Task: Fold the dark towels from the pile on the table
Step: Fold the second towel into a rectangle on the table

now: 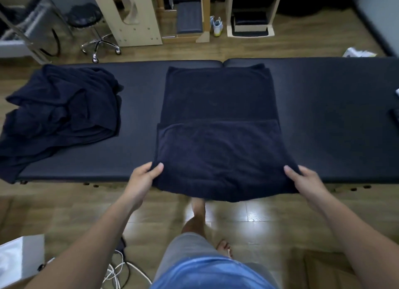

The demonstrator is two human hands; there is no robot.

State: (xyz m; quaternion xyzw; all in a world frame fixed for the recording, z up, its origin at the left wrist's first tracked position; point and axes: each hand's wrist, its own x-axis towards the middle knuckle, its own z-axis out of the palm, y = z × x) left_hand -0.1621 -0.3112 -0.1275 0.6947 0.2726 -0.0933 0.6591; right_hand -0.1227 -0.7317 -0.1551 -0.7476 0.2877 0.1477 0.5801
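Towel (218,124) lies part-folded on the worktop (323,116); our left hand (143,176) and right hand (306,181) pinch its near fold, the pile (60,114) unfolded.

Centre of frame: the towel (219,99) covers the table (140,107) from far edge to near edge; its near part is doubled over and overhangs the near edge.
Left of frame: the pile (62,107) fills the table's left end and spills over the near-left edge.
Between pile and towel: a bare strip of padding, open from far edge to near.
Right of the towel: wide bare padding; a small dark object (395,116) sits at the frame's right edge.
Lower centre: the left hand (144,176) and right hand (302,178) grip the towel's near corners, with open floor between the forearms.
Top of frame: a stool (95,29) and wooden frames (138,14) stand beyond a strip of floor.
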